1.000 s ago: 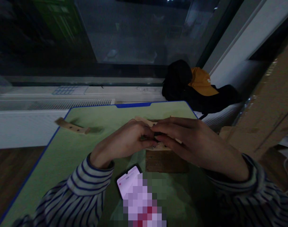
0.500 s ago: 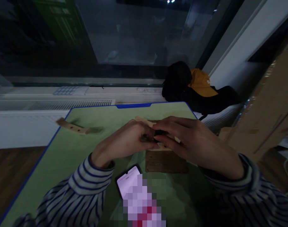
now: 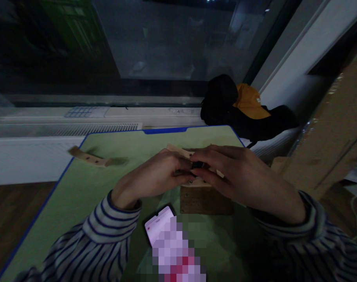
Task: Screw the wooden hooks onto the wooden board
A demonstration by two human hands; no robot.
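Observation:
My left hand (image 3: 161, 173) and my right hand (image 3: 238, 172) meet over a pale wooden piece (image 3: 178, 149), partly hidden by my fingers. A small dark piece (image 3: 198, 164) shows between the thumb and forefinger of my right hand, which are closed around it; its kind is not clear. My left fingers are curled in against the same spot, and what they grip is hidden. Below the pale wood, toward me, lies a flat dark-brown wooden board (image 3: 206, 201). A curved pale wooden strip with dark holes (image 3: 90, 158) rests at the table's left edge.
The green tabletop with a blue rim (image 3: 165, 130) stands against a white radiator (image 3: 28, 156) and a window sill. A lit phone (image 3: 161, 223) lies in front of me. Black fabric and an orange cap (image 3: 251, 102) sit at the back right, near a large cardboard box (image 3: 322, 137).
My left fingers have shifted slightly around the small dark piece. Both hands stay over the same place, and the other things have not moved.

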